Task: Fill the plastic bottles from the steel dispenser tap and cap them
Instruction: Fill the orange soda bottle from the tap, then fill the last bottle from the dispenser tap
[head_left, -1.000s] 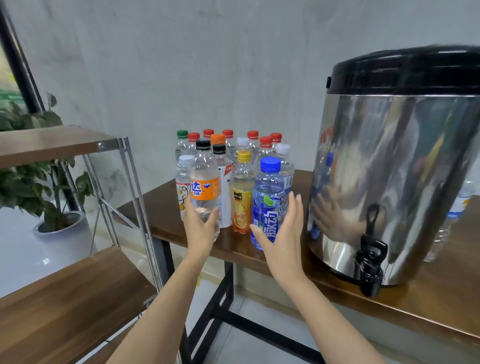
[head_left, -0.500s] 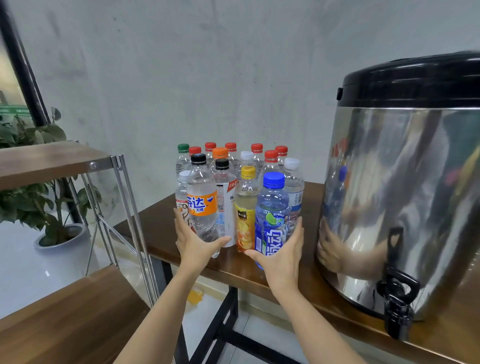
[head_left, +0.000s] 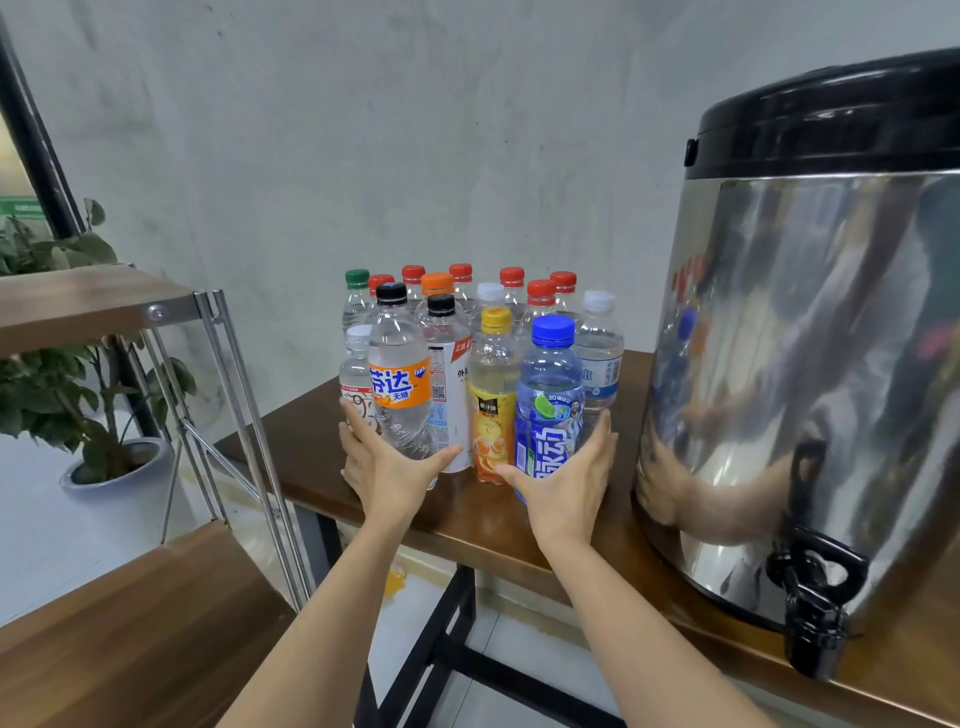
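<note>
- Evidently the task is at its pick-up step: 2 bare forearms reach forward from the bottom edge, side by side, with palms turned in toward each other.
- At the near right, the black tap (head_left: 810, 587) juts from the foot of the steel dispenser (head_left: 805, 364). Nothing stands under it.
- The left hand (head_left: 395, 467) cups the foot of the orange-label bottle (head_left: 400, 395). Its fingers lie along the bottle's left side and its thumb wraps across the front, so the grip is on that bottle.
- The right hand (head_left: 566, 478) does the same with the blue bottle (head_left: 548, 415), thumb in front and fingers up its right flank, the wrist nearly straight.
- Both bottles stand upright on the bench (head_left: 291, 441) with their caps on, in the front row just left of the dispenser.
- Next, I judge, 1 bottle must be lifted clear of its neighbours, which crowd close enough to topple. It then has to be uncapped and carried right to the tap.
- Between the 2 held bottles stand a yellow-capped bottle (head_left: 493, 400) and a white-label bottle (head_left: 449, 384), both untouched.
- Farther back, roughly 10 more capped bottles huddle together; I cannot tell how full they are.
</note>
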